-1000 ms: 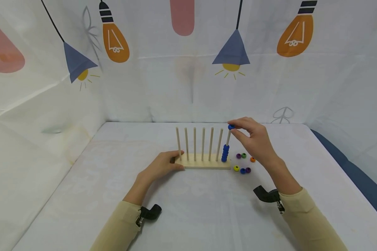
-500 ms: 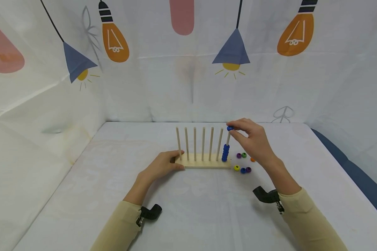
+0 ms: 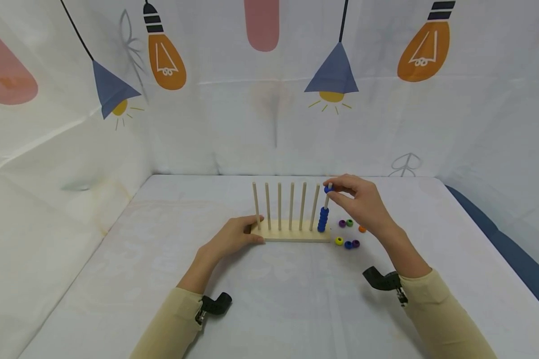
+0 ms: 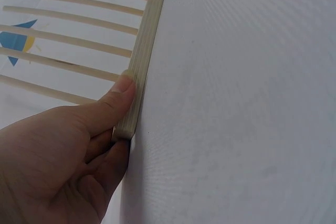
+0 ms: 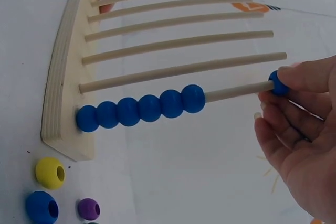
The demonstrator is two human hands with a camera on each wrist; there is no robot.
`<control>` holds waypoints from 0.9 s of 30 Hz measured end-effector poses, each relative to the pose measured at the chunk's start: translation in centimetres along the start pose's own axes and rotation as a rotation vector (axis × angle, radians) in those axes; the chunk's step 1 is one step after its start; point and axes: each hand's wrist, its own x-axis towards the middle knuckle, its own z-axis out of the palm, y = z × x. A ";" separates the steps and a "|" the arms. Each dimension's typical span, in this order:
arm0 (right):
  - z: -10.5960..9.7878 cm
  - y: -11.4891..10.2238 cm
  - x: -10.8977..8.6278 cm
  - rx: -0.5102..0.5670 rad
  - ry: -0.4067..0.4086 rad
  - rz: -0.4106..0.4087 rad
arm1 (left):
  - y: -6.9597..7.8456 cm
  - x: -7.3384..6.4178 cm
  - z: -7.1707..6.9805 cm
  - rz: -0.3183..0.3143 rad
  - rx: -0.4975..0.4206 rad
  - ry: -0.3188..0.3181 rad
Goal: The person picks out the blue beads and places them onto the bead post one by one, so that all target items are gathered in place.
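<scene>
A wooden peg stand (image 3: pixel 292 234) with a row of upright pegs stands on the white table. On its rightmost peg sits a stack of several blue beads (image 5: pixel 139 109); the other pegs are bare. My right hand (image 3: pixel 361 202) pinches another blue bead (image 5: pixel 279 83) between thumb and finger, around the top of that same peg, whose tip shows above it in the head view. At the opposite end, my left hand (image 3: pixel 233 237) grips the stand's base, its thumb (image 4: pixel 123 85) along the front edge in the left wrist view.
Loose beads lie just right of the stand: a yellow bead (image 3: pixel 339 241), a blue bead (image 3: pixel 348 245), purple beads (image 3: pixel 356 244), a green bead (image 3: pixel 349 223) and an orange bead (image 3: pixel 362 229). A white cloth with printed lamps (image 3: pixel 331 75) hangs behind the table (image 3: pixel 269 299).
My right hand has come down slightly with the blue bead, from over the rightmost peg's tip to a little below it. The left hand has kept its grip on the base.
</scene>
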 end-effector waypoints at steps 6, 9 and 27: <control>0.0 0.0 0.0 -0.004 -0.028 0.010 | 0.0 0.0 0.0 -0.017 -0.010 -0.004; -0.1 0.1 0.0 0.005 -0.060 0.017 | 0.0 0.1 0.0 -0.011 -0.008 0.001; 0.3 1.6 0.2 -0.030 -0.241 0.111 | 0.1 0.0 0.2 -0.028 -0.020 0.003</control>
